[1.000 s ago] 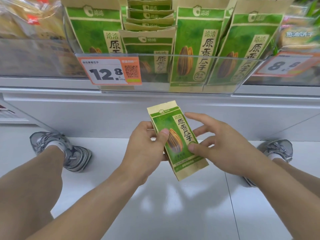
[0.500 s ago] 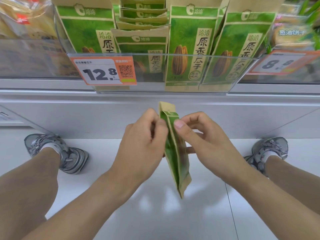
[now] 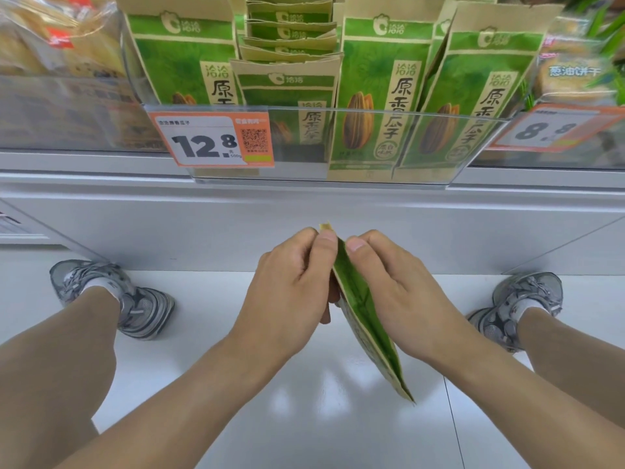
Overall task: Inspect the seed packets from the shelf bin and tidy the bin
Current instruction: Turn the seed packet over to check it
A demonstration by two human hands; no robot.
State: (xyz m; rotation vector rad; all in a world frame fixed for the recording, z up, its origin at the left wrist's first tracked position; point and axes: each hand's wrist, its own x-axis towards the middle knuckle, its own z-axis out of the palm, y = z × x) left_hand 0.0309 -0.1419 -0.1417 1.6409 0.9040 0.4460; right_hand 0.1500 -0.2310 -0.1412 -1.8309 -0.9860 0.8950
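You see the held seed packet (image 3: 367,313) edge-on: a green pouch with tan borders, tilted, its top far and left, its bottom near and right. In the clear shelf bin (image 3: 372,143), far beyond it, matching packets (image 3: 382,93) stand upright, sunflower-seed artwork facing you, shorter ones stacked centre-left.

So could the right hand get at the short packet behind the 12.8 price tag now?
Probably not right away: the right hand and left hand both pinch the held seed packet. The short packet itself stands unobstructed from above.
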